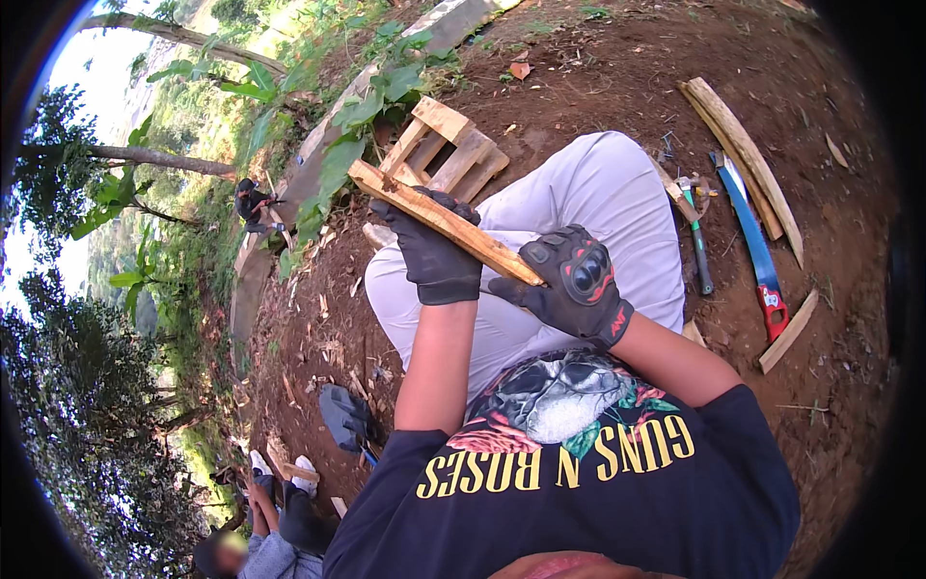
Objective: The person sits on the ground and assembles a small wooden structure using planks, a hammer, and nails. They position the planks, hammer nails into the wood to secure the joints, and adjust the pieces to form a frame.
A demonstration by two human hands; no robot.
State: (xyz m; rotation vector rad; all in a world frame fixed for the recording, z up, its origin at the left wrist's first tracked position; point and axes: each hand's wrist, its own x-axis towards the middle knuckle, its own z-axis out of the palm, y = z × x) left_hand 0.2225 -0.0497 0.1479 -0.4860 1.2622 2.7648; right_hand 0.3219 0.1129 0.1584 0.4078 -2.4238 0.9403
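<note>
A rough wooden plank (439, 214) is held slantwise above my lap, its far end up and to the left. My left hand (434, 259), in a black glove, is wrapped round the plank's middle from beneath. My right hand (577, 280), in a black glove with red trim and a hard knuckle guard, grips the plank's near end. Its thumb lies along the underside, while the other fingers are partly hidden. Just beyond the plank stands a small slatted wooden piece (463, 159), like a low stool or crate, partly covered by it.
On the soil at right lie a hammer (701, 256), a blue-bladed handsaw (745, 217) with a red handle (773, 307), long wood strips (748, 150) and a short offcut (789, 333). A dark grey object (345, 415) lies left. Two people (253, 205) (285, 531) sit at left.
</note>
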